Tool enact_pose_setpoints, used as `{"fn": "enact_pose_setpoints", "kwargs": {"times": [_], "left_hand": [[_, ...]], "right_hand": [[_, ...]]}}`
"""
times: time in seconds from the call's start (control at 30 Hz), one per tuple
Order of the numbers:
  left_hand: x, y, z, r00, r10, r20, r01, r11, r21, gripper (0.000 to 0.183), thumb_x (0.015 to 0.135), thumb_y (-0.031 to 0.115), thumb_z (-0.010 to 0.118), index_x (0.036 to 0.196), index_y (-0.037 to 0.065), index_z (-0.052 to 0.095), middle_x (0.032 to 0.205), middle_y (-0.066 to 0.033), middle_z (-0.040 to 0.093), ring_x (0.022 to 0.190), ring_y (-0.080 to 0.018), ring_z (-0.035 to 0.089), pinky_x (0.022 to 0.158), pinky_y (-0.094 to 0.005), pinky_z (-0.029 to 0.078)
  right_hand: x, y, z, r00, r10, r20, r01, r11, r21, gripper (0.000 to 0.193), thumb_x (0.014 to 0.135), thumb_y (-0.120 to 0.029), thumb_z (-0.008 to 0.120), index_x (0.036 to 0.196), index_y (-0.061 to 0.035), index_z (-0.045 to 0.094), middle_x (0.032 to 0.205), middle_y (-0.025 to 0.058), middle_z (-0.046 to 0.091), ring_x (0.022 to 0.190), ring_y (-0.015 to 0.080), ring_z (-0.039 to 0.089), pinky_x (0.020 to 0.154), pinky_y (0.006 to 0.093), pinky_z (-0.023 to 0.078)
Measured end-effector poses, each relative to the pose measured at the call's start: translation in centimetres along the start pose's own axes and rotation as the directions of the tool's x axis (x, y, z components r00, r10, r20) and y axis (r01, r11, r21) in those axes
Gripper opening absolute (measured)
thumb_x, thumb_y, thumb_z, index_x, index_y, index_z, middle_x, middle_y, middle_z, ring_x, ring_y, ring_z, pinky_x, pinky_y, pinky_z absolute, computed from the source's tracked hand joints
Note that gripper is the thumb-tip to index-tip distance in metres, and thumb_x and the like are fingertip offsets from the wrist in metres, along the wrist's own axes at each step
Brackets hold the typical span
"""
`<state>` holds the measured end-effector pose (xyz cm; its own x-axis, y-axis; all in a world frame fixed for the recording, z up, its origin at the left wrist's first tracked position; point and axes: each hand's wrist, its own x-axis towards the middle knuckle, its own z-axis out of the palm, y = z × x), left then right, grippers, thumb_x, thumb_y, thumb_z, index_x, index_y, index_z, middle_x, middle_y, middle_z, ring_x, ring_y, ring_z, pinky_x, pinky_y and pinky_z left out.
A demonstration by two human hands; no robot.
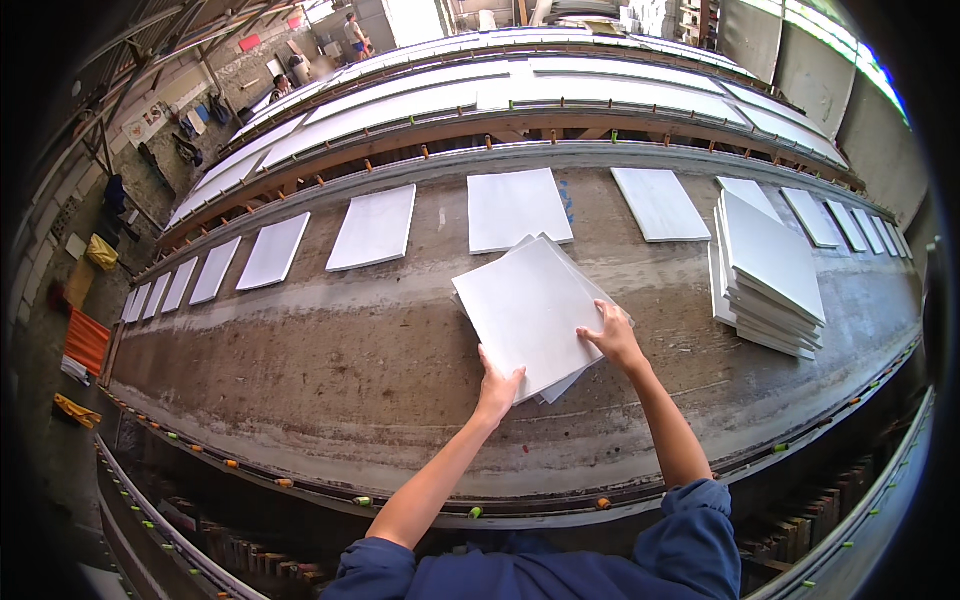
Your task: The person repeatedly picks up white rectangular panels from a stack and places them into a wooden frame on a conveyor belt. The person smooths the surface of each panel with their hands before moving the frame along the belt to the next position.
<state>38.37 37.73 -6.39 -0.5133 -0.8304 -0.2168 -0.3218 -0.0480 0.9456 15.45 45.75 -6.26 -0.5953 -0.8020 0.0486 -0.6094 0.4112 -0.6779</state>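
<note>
A white, flat square panel (pixel 535 310) tops a small, loosely fanned pile on the long table in front of me. My left hand (pixel 497 388) grips the panel's near left edge, its thumb over the top face. On the right edge, my right hand (pixel 613 335) has its thumb on the surface and its fingers at the side. Corners of other panels stick out beneath at differing angles; how many lie there is hidden. Just beyond, another white panel (pixel 518 212) rests flat, partly behind the pile's far corner.
A tall, uneven stack of white panels (pixel 770 260) stands to the right. Single panels (pixel 373 228) lie in a row along the far side of the brown-grey table (pixel 300 350). Clips (pixel 363 501) line its near rim. Further tables (pixel 400 110) with white sheets extend behind; a person (pixel 356 37) stands far back.
</note>
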Motion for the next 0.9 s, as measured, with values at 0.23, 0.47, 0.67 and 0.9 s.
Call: {"fn": "enact_pose_setpoints", "kwargs": {"times": [0.23, 0.47, 0.67, 0.9], "left_hand": [[0.2, 0.2, -3.7, 0.994, 0.085, -0.072, -0.089, 0.995, -0.047, 0.075, 0.094, 0.030, 0.051, 0.146, 0.003, 0.003, 0.140, -0.0255, 0.034, 0.128, -0.0327, 0.039, 0.106, -0.0374, 0.032], [-3.2, 1.5, -12.7, 0.966, 0.257, 0.038, -0.256, 0.966, -0.017, 0.072, 0.096, 0.045, 0.039, 0.148, 0.009, 0.004, 0.151, -0.0184, 0.014, 0.141, -0.0292, 0.012, 0.113, -0.0404, 0.017], [-6.9, 2.0, -24.5, 0.965, 0.250, 0.077, -0.250, 0.968, -0.008, 0.069, 0.096, 0.037, 0.043, 0.148, 0.009, 0.006, 0.152, -0.0166, 0.013, 0.141, -0.0269, 0.010, 0.114, -0.0389, 0.013], [-9.8, -0.9, -41.8, 0.946, 0.316, 0.067, -0.297, 0.933, -0.205, 0.066, 0.093, 0.012, 0.047, 0.148, 0.008, 0.011, 0.149, -0.0136, 0.023, 0.137, -0.0213, 0.023, 0.110, -0.0325, 0.021]], "right_hand": [[0.2, -5.1, -2.4, 0.980, 0.105, 0.167, -0.139, 0.968, 0.208, 0.088, 0.072, -0.041, 0.077, 0.133, 0.0078, 0.037, 0.129, 0.0287, 0.046, 0.122, 0.0346, 0.045, 0.101, 0.0394, 0.038], [-3.9, -12.9, -1.4, 0.984, -0.011, 0.179, -0.103, 0.781, 0.616, 0.085, 0.080, -0.023, 0.072, 0.139, 0.0076, 0.019, 0.133, 0.0228, 0.040, 0.119, 0.0272, 0.046, 0.099, 0.0337, 0.039], [-8.5, -24.2, 3.6, 0.989, 0.014, 0.148, -0.122, 0.643, 0.756, 0.076, 0.079, -0.016, 0.071, 0.139, 0.0007, 0.025, 0.127, 0.0170, 0.046, 0.106, 0.0201, 0.054, 0.087, 0.0322, 0.048], [-12.2, -36.1, 15.7, 0.992, -0.097, 0.082, -0.023, 0.497, 0.867, 0.066, 0.082, -0.007, 0.065, 0.136, -0.0005, 0.028, 0.119, 0.0157, 0.050, 0.103, 0.0184, 0.056, 0.082, 0.0297, 0.052]]}}
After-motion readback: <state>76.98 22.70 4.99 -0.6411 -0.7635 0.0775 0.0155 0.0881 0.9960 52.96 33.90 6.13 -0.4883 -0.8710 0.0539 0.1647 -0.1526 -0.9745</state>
